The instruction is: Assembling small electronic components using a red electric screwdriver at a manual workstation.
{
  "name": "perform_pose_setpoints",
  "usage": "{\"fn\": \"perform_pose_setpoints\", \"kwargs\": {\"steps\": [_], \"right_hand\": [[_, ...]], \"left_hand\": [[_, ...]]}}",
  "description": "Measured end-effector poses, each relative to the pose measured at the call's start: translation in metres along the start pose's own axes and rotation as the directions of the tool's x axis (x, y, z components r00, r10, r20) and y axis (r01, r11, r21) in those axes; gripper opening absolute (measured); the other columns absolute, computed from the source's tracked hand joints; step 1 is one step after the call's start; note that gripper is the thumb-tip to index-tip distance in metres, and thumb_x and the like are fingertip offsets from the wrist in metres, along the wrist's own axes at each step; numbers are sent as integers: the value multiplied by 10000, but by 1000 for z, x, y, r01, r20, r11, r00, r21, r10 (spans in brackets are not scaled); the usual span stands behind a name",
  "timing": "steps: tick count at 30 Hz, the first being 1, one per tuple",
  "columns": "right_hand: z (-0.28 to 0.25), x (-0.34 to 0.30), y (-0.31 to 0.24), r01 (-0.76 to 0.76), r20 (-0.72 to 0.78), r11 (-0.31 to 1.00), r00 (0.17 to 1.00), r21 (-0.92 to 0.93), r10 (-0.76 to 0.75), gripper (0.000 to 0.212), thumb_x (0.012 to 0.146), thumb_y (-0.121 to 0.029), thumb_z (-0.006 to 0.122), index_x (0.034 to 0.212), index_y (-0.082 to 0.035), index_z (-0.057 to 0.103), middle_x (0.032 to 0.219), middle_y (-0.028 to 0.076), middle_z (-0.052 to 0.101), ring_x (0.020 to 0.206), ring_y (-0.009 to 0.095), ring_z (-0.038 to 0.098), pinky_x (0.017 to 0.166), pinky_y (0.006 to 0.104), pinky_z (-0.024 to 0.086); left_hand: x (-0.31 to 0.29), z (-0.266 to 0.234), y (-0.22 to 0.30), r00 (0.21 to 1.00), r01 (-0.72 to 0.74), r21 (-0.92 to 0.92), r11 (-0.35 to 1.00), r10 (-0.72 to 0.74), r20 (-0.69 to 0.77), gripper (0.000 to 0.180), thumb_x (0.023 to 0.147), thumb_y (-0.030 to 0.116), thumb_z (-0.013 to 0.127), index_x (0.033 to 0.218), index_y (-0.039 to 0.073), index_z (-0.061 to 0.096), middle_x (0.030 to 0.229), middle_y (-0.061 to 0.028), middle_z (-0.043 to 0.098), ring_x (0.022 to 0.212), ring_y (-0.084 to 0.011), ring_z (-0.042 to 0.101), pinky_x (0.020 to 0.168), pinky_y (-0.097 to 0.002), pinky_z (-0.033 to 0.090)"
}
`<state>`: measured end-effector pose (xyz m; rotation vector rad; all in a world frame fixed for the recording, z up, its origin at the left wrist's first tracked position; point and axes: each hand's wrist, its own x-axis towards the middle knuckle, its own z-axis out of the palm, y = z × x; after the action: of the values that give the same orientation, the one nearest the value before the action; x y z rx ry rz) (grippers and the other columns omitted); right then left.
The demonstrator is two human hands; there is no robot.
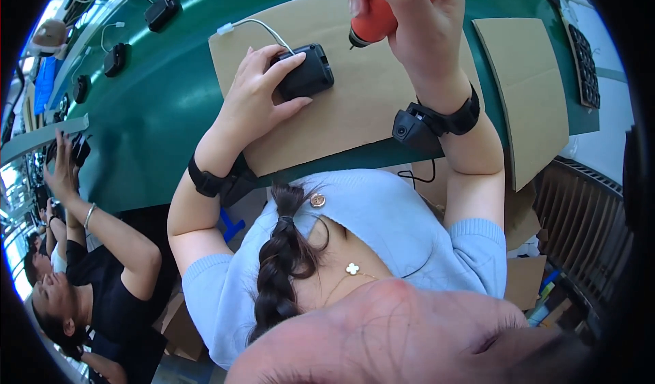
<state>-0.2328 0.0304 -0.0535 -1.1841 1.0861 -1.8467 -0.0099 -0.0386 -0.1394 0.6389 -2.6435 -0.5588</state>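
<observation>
My left hand (258, 87) steadies a small black plastic box-shaped device (308, 71) on a flat sheet of brown cardboard (389, 104), fingers along its top and thumb along its near side. A white cable (263, 24) with a white plug runs out from the device past my fingers. To the right, my right hand (431, 22) is wrapped round an orange-red electric screwdriver (382, 19), partly cut off by the upper edge. Its bit (353, 45) points down toward the cardboard, apart from the device.
Beneath the cardboard is a green tabletop (164, 97). Similar black devices with white cables (162, 11) lie at the far left. A second cardboard piece (529, 91) and a black tray (582, 63) are to the right. At the left, a co-worker's hand (63, 169) reaches up to the table.
</observation>
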Motion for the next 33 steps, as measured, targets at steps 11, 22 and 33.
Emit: {"fn": "perform_pose_setpoints", "kwargs": {"steps": [11,22,33], "right_hand": [[10,-5,20,71,-48,959,997,275,-60,346,970,-195,669,1201,-67,445,785,77,612,627,146,605,598,287,533],[10,-10,27,86,-9,976,996,200,-86,373,951,-180,695,1197,-62,441,788,73,611,620,133,597,601,276,533],[-7,19,81,467,193,780,793,416,-577,292,910,-52,668,1123,-36,469,768,54,601,580,106,588,562,242,523]], "left_hand": [[-2,9,20,996,33,-66,997,-38,-77,636,712,232,862,1309,216,646,1243,-137,565,1158,-368,555,1154,-568,357],[-2,11,22,995,10,-40,999,-14,-103,637,701,235,866,1302,228,655,1235,-130,572,1161,-366,555,1146,-566,366],[-2,18,25,995,16,-29,999,-19,-100,639,704,249,865,1307,229,654,1231,-134,572,1164,-378,551,1137,-552,378]]}}
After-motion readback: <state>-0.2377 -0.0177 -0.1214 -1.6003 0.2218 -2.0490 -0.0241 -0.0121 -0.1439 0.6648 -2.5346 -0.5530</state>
